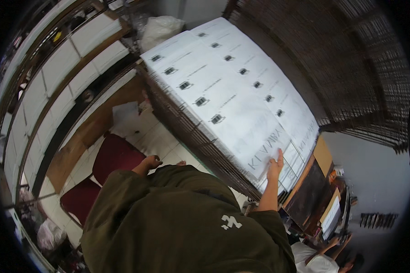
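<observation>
White sheets (255, 109) printed with rows of small dark pictures and large lettering lie flat on top of a dark slatted rack. Over their near right end is my right hand (274, 169), its index finger stretched out and the others partly bent; it holds nothing I can see. Whether it touches the sheet I cannot tell. My left hand (151, 163) hangs low at my left side, beside a dark red chair (116, 157). Its fingers are curled in, with nothing visible in them.
Shelving with white panels (61, 84) curves along the left. Wire-like racks (346, 59) rise at the far right. A white plastic bag (161, 32) sits behind the sheets. Another person in a white shirt (312, 259) works at the lower right, near a brown table (305, 195).
</observation>
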### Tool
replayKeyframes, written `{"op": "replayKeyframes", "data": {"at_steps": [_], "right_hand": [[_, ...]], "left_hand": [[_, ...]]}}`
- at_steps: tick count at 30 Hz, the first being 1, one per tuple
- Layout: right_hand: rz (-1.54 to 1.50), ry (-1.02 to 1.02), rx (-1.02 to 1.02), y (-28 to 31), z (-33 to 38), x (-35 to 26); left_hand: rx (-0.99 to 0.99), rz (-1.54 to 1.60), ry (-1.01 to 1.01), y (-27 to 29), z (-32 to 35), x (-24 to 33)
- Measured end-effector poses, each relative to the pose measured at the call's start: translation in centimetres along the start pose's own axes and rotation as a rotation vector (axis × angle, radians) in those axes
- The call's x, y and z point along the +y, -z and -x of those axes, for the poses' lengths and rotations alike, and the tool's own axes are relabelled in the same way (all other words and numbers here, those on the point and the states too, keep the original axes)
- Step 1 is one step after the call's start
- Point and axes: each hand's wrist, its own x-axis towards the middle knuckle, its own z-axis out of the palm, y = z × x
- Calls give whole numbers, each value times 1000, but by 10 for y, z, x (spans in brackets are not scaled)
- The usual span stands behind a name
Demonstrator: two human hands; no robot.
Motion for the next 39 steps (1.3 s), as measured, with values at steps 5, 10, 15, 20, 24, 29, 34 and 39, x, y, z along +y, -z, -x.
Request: {"op": "replayKeyframes", "data": {"at_steps": [5,10,15,20,24,29,34,39], "right_hand": [[-45,1,58,11,0,16],[350,92,275,24,7,17],[354,89,347,33,14,17],[341,63,393,40,5,11],[331,-17,457,60,11,12],[361,-4,556,102,19,34],[719,-51,693,133,43,44],[806,-170,753,143,65,41]], "left_hand": [[43,-8,19,2,5,-10],[20,59,75,-14,7,-15],[-15,16,114,-16,23,-4],[-40,45,159,-28,17,-13],[-52,27,147,-28,14,-12],[-54,30,130,-39,7,-9],[-147,45,137,-55,-2,2],[-235,-1,148,-59,6,20]]}}
